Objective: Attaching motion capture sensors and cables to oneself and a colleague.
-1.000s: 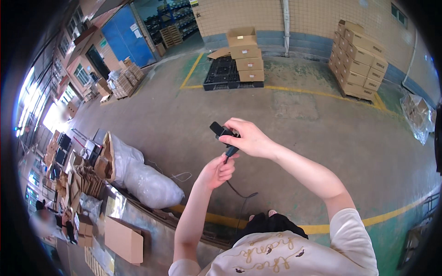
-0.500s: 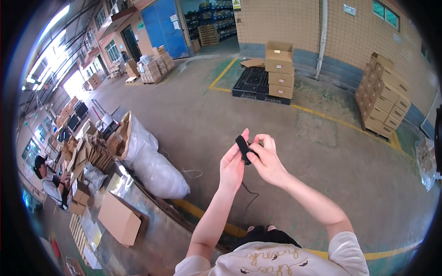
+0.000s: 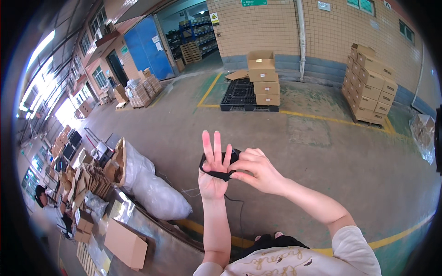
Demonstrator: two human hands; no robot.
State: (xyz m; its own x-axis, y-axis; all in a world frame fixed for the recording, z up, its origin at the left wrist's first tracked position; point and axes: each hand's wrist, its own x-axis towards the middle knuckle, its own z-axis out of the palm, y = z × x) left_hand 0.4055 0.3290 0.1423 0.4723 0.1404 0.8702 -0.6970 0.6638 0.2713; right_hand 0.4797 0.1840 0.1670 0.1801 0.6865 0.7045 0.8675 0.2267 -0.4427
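The left hand (image 3: 212,177) is held up, palm toward the person, its fingers (image 3: 208,146) spread and straight. A black strap (image 3: 217,174) loops across that palm, near the body and high above the concrete floor (image 3: 322,152). The right hand (image 3: 257,169) pinches the strap's right end between thumb and forefinger. A thin black cord (image 3: 240,212) hangs below; I cannot tell whether it joins the strap. If the pinch slackens, the strap could spring off the palm and drop to the floor, or the dangling cord could snag and drag it sideways.
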